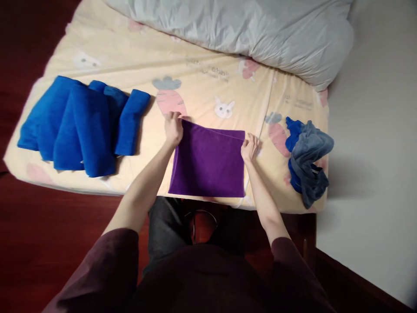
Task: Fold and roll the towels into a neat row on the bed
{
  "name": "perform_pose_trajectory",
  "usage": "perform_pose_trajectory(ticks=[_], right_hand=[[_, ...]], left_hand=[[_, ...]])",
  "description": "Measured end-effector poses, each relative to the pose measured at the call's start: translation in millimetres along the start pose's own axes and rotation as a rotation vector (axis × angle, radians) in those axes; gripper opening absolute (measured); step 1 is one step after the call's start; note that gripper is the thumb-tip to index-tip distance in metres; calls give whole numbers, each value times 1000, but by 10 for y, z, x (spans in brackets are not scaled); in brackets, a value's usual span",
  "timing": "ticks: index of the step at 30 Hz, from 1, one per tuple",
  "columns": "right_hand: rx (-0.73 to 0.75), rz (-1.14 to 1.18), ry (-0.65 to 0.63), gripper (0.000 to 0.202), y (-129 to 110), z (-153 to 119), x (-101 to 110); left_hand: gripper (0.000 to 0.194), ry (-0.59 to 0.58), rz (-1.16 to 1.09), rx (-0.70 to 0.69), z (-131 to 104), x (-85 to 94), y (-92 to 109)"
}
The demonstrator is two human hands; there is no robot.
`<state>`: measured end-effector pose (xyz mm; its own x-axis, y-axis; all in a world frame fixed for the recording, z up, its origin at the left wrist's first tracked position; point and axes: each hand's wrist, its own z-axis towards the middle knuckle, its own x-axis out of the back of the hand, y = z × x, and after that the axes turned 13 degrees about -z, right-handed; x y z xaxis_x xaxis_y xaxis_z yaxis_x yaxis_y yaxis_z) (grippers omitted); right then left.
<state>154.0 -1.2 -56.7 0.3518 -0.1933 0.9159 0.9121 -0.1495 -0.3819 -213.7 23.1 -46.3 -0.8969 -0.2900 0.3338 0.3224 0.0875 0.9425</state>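
Along the near edge of a bed [208,98], a purple cloth [210,163] lies doubled over between two bare hands, its far side pinched at both corners. The left hand [173,128] grips the far left corner, fingers closed on the fabric and curled over the top; the right hand [250,148] holds the far right corner, thumb and fingers drawn narrow at the hem. The cloth, flat, soft-looking and roughly rectangular, extends from the fingers toward the bed's near edge, its upper layer slightly askew so that a thin slanting edge shows near the right hand.

Toward the bed's left edge, blue cloths [86,126] with a plush look lie folded into long, rounded strips, overlapping like a fan. Near the right edge, a crumpled heap [309,161] of gray-blue and bright blue fabric sits in loose twists. Across the far edge spreads a pale, wrinkled quilt [234,30]. The bed's cream sheet carries printed pink carrots and white rabbits. A plain pale wall [374,152] stands at right.
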Motion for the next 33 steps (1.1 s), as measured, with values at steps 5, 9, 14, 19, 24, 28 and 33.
perform_pose_trajectory(ticks=[5,9,14,19,24,28,33], right_hand=[[337,-82,-168,58,-230,-678,66],[368,-177,-222,61,-168,-818,-13],[236,-154,-175,63,-145,-800,-33],[339,-121,-203,62,-54,-1549,255],[362,-57,-188,58,378,-2498,523],[318,19,-123,54,667,-2959,587],[215,145,-59,49,788,-3065,650]], left_hand=[[59,-394,181,-246,-872,-67,65],[72,-351,204,-159,-1100,45,-118],[76,-231,276,-126,-1099,116,-158],[73,-264,349,-139,-1938,221,-107],[73,-259,334,-94,-2946,578,-285],[74,-257,316,-61,-3400,841,-423],[71,-232,236,-25,-3611,1046,-498]])
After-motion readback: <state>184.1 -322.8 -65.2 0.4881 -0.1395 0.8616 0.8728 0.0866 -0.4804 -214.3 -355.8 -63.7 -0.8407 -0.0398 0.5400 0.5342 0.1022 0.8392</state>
